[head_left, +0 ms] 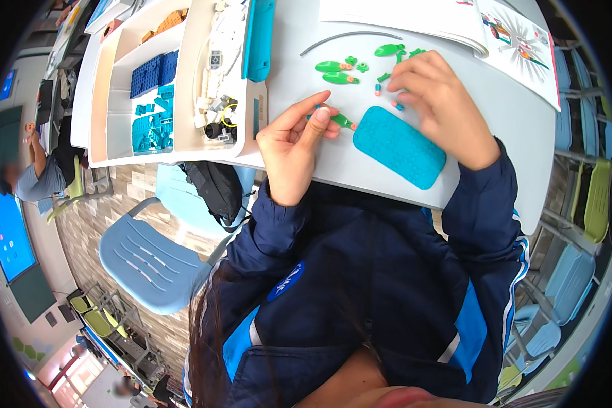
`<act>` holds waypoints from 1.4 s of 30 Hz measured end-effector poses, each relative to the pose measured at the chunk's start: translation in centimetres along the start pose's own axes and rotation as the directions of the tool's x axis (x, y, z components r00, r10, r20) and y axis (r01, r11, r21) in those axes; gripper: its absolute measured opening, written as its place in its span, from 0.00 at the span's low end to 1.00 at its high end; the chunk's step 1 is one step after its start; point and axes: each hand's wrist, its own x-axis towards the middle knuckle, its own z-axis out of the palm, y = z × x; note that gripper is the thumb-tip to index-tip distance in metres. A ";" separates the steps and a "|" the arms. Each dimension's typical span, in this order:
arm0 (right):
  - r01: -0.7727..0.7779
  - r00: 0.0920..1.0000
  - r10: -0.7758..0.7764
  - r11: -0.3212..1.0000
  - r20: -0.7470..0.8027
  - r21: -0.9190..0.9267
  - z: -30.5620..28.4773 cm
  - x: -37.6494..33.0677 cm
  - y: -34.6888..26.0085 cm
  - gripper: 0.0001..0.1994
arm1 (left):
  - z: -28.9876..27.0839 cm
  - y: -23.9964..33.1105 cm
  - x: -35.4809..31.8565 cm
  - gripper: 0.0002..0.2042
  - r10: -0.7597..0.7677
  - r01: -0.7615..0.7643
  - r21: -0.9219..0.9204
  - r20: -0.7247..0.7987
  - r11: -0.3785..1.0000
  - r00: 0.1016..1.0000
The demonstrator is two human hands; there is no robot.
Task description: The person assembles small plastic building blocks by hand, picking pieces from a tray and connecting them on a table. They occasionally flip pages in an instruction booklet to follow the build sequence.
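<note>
Left hand (289, 139) partly hides a green leaf piece (342, 121) beside the teal plate (400, 147); the booklet (415, 22) beyond it is cropped.

I sit at a pale counter (289, 78), with a light-blue chair (149, 262) to my left on a wood-patterned floor (173, 333). Along the pale wall (56, 258) on that side, a lit blue screen (10, 228) sits between dark panels (37, 299). Farther off are yellow-green seats (98, 319); to my right, more blue chairs (568, 282) and a green chair (597, 200).
</note>
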 end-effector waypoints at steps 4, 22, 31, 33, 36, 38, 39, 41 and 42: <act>0.050 0.998 -0.048 0.999 0.051 -0.023 1.9 -0.3 -3.1 0.04 | 0.1 -0.5 0.0 0.12 0.089 -0.086 0.165 -0.008 0.983 0.996; 0.104 0.993 -0.049 0.781 0.105 -0.615 5.8 2.6 -6.4 0.02 | 1.1 -0.6 1.4 0.11 0.409 -0.348 0.657 0.065 0.669 0.910; 0.090 0.995 -0.061 0.865 0.075 -0.494 6.0 3.1 -6.2 0.04 | 0.7 -0.9 1.6 0.09 0.426 -0.379 0.678 0.107 0.629 0.899; 0.047 0.996 -0.013 0.909 0.086 -0.415 6.0 3.1 -6.1 0.03 | 0.5 -0.8 1.5 0.12 0.415 -0.393 0.690 0.146 0.607 0.898; 0.012 0.994 0.024 0.942 0.103 -0.336 5.6 3.1 -5.5 0.03 | 0.8 -0.5 1.5 0.10 0.407 -0.379 0.693 0.135 0.613 0.903; 0.004 0.991 0.037 0.953 0.128 -0.303 5.3 3.1 -5.4 0.03 | 0.7 -0.6 1.6 0.08 0.414 -0.376 0.671 0.112 0.639 0.904; 0.001 0.988 0.043 0.957 0.147 -0.289 5.1 3.2 -5.4 0.03 | 0.7 -0.6 1.6 0.08 0.418 -0.376 0.658 0.101 0.653 0.903; -0.001 0.984 0.046 0.967 0.173 -0.253 4.7 3.4 -5.5 0.03 | 0.4 -0.3 1.6 0.07 0.373 -0.335 0.597 0.064 0.729 0.926; -0.001 0.983 0.043 0.973 0.180 -0.231 4.6 3.7 -5.7 0.02 | 0.3 -0.2 1.6 0.07 0.347 -0.312 0.565 0.049 0.763 0.937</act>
